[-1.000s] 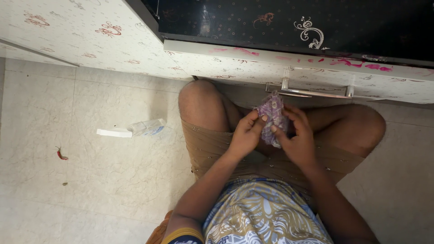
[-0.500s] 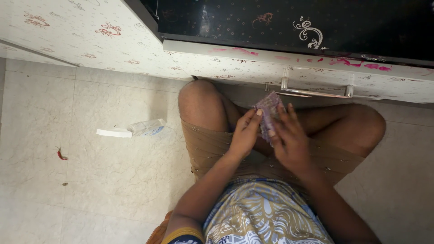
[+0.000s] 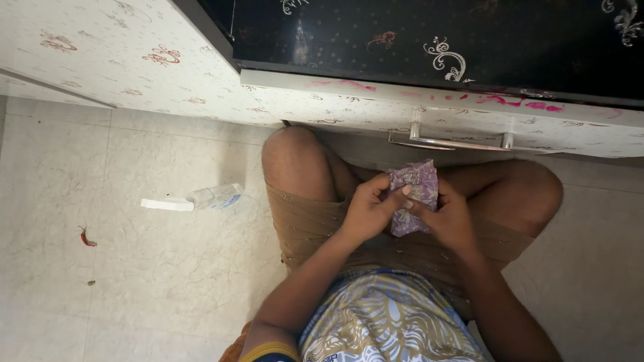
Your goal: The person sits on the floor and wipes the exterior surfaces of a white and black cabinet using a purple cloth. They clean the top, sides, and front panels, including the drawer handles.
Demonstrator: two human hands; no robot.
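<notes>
— Where is the purple patterned cloth [image 3: 414, 196] right now?

— Up in front of the person's lap, between the two bent knees, just below the drawer handle [image 3: 458, 141] of the pale cabinet. It is off the floor, carried wholly by the hands.

— Which hand has it?

— Both. The left hand [image 3: 367, 211] comes in from the cloth's left edge, thumb and fingertips pinched on the fabric near its middle. The right hand [image 3: 448, 216] is closed on the right and lower edge, its fingers partly hidden behind the folds. Each grip is narrow, shut on cloth, not spread.

— How does the cloth lie?

— Its long axis runs roughly up and down in the view, away from the body toward the cabinet, with the top end free above the fingers. The hands meet at the lower half, almost touching each other.

— Which hand is nearer?

— Neither by much; the cloth sits between them, slightly more over the right hand.

— Anything else about?

— A small clear plastic bottle with a white cap [image 3: 194, 199] lies on its side on the tiled floor, well apart to the left.
</notes>
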